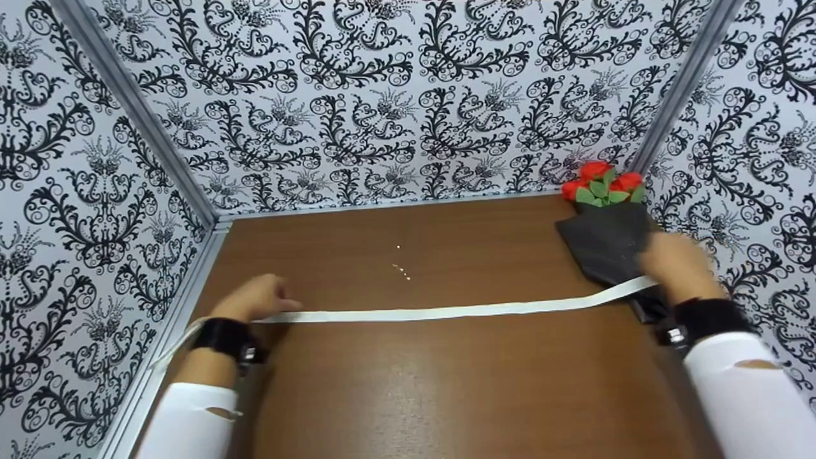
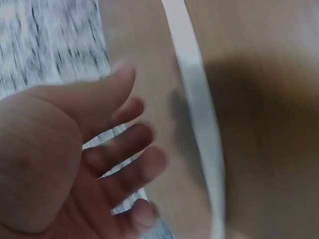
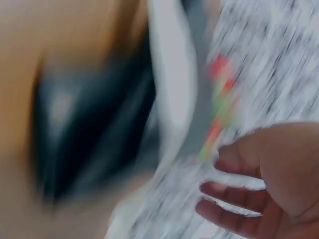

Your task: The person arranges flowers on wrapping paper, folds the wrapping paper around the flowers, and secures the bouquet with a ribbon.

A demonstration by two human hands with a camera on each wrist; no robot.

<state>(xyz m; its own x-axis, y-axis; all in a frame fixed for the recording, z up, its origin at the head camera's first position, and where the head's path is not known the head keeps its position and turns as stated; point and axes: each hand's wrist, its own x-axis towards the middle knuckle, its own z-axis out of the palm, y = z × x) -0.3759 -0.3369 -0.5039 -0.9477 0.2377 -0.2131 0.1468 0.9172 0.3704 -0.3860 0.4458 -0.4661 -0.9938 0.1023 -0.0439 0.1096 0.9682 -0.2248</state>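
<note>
A long white ribbon (image 1: 440, 312) stretches across the brown table between my two hands. My left hand (image 1: 255, 298) is over its left part; in the left wrist view that hand (image 2: 99, 149) has loosely bent, spread fingers, and the ribbon (image 2: 199, 109) passes beside them, apart. On the right, my blurred right hand (image 1: 679, 264) is by the ribbon's raised right part, over a black-wrapped bouquet (image 1: 602, 239) of red roses. In the right wrist view the fingers of that hand (image 3: 264, 184) are spread and relaxed, and the ribbon (image 3: 174, 74) runs beside them.
Patterned black-and-white panels (image 1: 395, 108) enclose the table (image 1: 395, 395) at the back and sides, joined by grey metal posts (image 1: 137, 105). Small pale specks (image 1: 401, 272) lie near the table's middle. The ribbon's left end trails past the left wrist toward the frame edge.
</note>
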